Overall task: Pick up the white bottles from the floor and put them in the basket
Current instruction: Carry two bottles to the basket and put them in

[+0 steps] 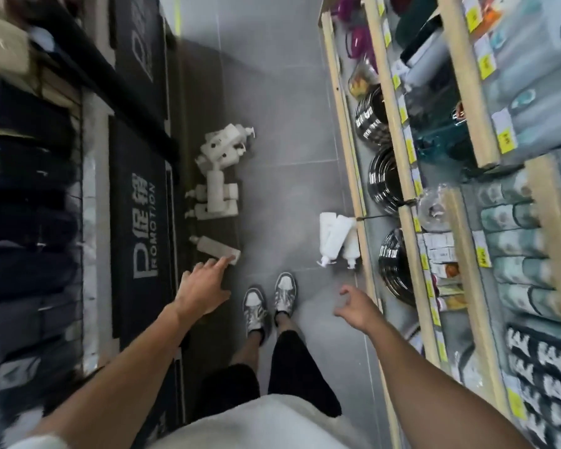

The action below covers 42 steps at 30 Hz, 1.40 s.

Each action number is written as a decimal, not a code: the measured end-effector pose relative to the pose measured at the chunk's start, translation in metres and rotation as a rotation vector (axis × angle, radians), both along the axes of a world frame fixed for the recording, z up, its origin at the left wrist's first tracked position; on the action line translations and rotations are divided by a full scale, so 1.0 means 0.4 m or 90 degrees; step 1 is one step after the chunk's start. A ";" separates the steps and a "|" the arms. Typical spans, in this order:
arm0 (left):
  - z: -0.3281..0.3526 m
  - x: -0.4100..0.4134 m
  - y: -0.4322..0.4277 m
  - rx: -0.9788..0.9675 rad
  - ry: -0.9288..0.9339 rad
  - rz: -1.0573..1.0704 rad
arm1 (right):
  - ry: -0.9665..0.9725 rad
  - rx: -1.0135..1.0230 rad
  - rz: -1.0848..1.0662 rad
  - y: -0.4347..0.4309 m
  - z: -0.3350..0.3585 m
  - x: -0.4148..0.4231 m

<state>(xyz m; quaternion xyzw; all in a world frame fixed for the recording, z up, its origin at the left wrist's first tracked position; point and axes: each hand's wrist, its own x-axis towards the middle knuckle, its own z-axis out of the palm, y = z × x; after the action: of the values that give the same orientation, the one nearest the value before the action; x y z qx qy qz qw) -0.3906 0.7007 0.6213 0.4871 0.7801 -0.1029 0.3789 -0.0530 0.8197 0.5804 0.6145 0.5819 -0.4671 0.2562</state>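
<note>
The left hand [203, 288] stretches toward a bottle [214, 248] on the floor [282, 140].
Its fingers are straight and wide, with the tips right by the bottle's end. The right hand [353, 307] hangs loose, fingers a bit curled, holding nothing. A pile [219, 176] of bottles lies farther on, and more bottles [337, 234] lie by the shelf [345, 140].

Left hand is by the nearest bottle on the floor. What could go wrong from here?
1. The left hand points straight fingers at the nearest bottle, which lies on its side; a nudge might slide it away.
2. The stacked bottles beyond look loosely piled and may topple if bumped.
3. No basket is in view, so the drop-off is uncertain.
</note>
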 end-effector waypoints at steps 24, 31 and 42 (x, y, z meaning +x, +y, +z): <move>-1.050 -0.107 0.169 -0.099 0.014 0.179 | -0.143 0.174 -0.119 0.385 -1.001 -0.087; -1.459 -0.201 0.032 -0.128 0.052 0.014 | -0.211 0.258 -0.297 0.388 -1.362 -0.011; -1.780 -0.364 0.031 -0.029 0.162 -0.322 | -0.159 0.387 -0.563 0.420 -1.656 0.021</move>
<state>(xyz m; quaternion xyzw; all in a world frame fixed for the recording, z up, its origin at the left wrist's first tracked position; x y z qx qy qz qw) -0.5361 0.7129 -0.0907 0.6409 0.6726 -0.2716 0.2512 -0.0447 0.9877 -0.0819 0.8976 0.3421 -0.2643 -0.0864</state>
